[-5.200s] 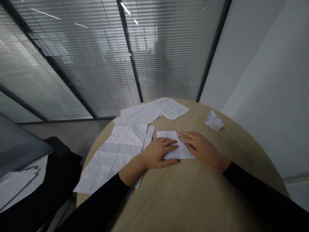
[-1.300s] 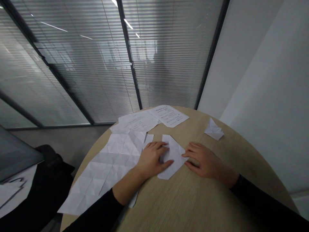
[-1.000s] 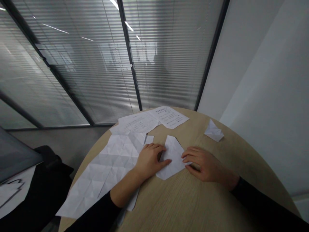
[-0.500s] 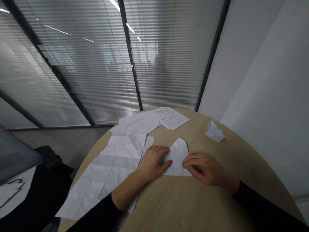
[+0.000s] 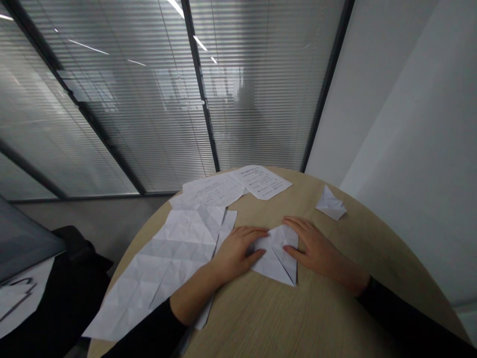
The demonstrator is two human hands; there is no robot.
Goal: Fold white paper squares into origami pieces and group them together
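Folded paper (image 5: 275, 263), one, white: lower centre of the frame, flat on the bench (image 5: 261, 320), a pale wood-grained top with a curved edge; one corner points to the bottom of the frame, and a dark diagonal fold line crosses its face. Left hand (image 5: 237, 253): laid over the paper's left end, thumb apart from the fingers, resting on the sheet rather than clamped; placed, it seems, as a weight against sliding. Right hand (image 5: 316, 249): at the paper's right side, fingers near together along the upper right edge, thumb apart and resting on the face, probably to hold the folded layers flat; whether any fingertip is tucked beneath cannot be told. Creased sheet (image 5: 171, 253), large, with a grid of fold marks: left of centre, partly under the left forearm, another sheet's edge showing along its right; its position to the side likely leaves working room between the hands. Printed sheets (image 5: 261, 182), overlapping: centre of the frame, at the bench's far edge, beyond the hands' reach of work; text too small to read. Small folded piece (image 5: 331, 204), white, peaked: right of centre, apart from both hands, presumably set there to spare it from crushing. Blinds (image 5: 149, 134), behind glass: upper left and upper centre.
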